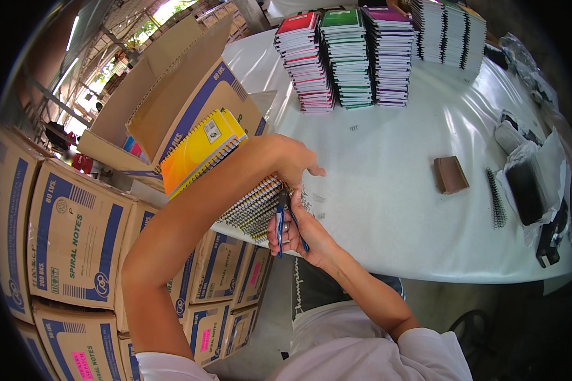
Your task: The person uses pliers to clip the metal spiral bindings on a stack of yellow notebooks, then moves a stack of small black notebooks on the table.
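Note:
In my right hand (292, 232) I grip a pair of pliers (282, 206) with blue handles, the jaws pointing up at the coil ends of a stack of spiral notebooks (254, 209). My left hand (293, 160) bends down over the stack's right corner and grips there, close to the jaws. One of its fingers points out to the right; the others are mostly hidden. Beyond my left forearm lie more spiral notebooks with yellow-orange covers (200, 149). Whether the jaws close on a wire is too small to tell.
Tall piles of red (305, 63), green (346, 60) and purple notebooks (388, 57) stand at the back. An open carton (203, 101) and stacked cartons (76, 228) are on the left. On the white table (388, 216) lie a brown cardboard piece (450, 175), black coils (496, 200) and plastic-wrapped bundles (531, 187).

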### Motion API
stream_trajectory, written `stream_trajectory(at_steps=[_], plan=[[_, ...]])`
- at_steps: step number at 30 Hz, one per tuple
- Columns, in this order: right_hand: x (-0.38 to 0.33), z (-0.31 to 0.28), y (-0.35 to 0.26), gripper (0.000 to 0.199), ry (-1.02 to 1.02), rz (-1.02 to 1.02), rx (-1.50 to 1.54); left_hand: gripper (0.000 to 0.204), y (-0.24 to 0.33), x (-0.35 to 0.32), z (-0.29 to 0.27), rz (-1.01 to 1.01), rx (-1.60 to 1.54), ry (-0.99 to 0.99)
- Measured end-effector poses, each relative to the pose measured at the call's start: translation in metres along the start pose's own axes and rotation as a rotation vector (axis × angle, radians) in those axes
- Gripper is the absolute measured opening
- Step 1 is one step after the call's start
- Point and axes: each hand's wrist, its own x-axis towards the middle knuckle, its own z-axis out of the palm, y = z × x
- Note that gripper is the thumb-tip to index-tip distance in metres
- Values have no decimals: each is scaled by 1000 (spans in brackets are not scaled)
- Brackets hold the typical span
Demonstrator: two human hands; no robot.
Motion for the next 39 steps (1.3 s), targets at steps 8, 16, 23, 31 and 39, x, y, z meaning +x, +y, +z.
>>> stream_trajectory(at_steps=[8,16,23,31,39], plan=[[-1,2,-3,82,-21,19,-11,72,-4,9,13,83,-6,175],[-2,4,-7,81,28,31,-9,74,2,4,11,29,-53,100],[-2,0,-6,81,8,40,-28,77,1,8,14,26,-3,154],[-1,4,-7,77,51,38,-12,79,-2,13,14,24,-27,111],[-8,-6,2,77,-78,76,30,76,-1,15,16,17,-28,99]])
